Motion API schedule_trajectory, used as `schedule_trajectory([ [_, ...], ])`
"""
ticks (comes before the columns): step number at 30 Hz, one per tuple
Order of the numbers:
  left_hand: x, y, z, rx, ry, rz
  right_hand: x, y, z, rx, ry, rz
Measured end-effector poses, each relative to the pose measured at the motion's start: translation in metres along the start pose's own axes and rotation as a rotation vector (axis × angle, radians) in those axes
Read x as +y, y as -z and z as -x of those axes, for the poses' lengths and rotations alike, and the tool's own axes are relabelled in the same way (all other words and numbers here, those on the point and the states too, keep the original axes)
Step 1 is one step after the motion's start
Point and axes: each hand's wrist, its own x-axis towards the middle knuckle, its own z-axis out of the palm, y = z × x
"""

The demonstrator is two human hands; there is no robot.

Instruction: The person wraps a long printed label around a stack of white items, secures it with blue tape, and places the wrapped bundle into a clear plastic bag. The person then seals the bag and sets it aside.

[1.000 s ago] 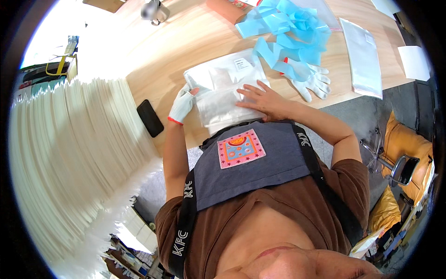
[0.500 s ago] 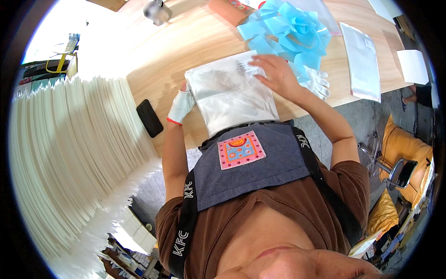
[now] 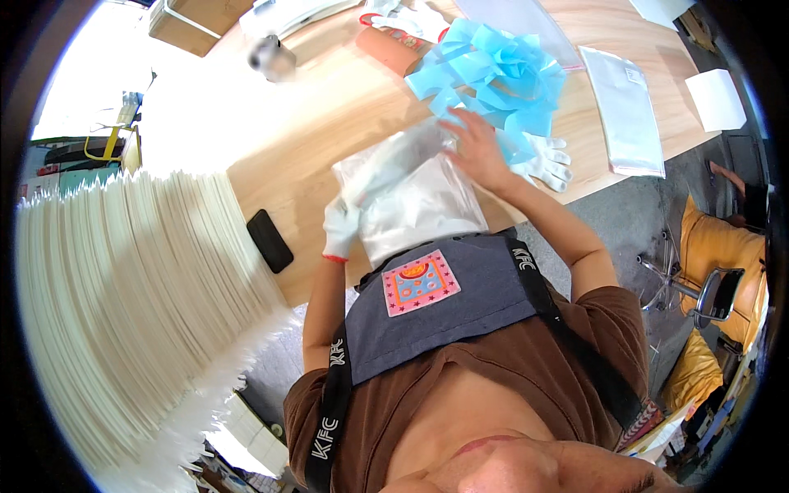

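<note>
A clear plastic bag (image 3: 427,205) with whitish contents lies at the table's near edge, against my apron. Its far part is bunched up into a slanting fold. My left hand (image 3: 341,228), in a white glove with a red cuff, closes on the bag's left side; the fingertips are hard to make out. At the far right corner my bare right hand (image 3: 478,152) has its fingers bent around the bag's edge, slightly blurred. Just beyond that hand sits a heap of light blue plastic ribbon (image 3: 501,70). A white glove (image 3: 546,160) rests to its right.
A black phone (image 3: 269,241) lies left of the bag, beside a tall stack of white sheets (image 3: 140,304). Flat clear bags (image 3: 622,111) lie to the right. Farther off are an orange-brown roll (image 3: 388,52), a metallic cup (image 3: 273,59) and a cardboard box (image 3: 193,25).
The bag's far part has gone from lying flat to folded up. My left hand has come inward onto the bag's side; my right hand stays at the far right corner. The view has shifted slightly.
</note>
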Motion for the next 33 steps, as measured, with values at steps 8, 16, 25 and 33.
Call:
schedule_trajectory([
  [8, 0.000, -0.010, 0.023, -0.127, -0.277, -0.007, -0.019, 0.035, -0.017, -0.489, 0.322, 0.115],
  [16, 0.019, -0.009, 0.035, -0.167, -0.546, -0.266, -0.002, 0.003, -0.032, -0.507, 0.291, 0.200],
  [25, -0.002, -0.013, 0.011, -0.072, -0.026, 0.188, 0.000, -0.010, -0.046, -0.748, 0.033, 0.086],
  [33, 0.011, -0.032, 0.019, 0.140, -0.205, -0.028, 0.121, 0.065, -0.088, 0.061, -0.328, 0.307],
])
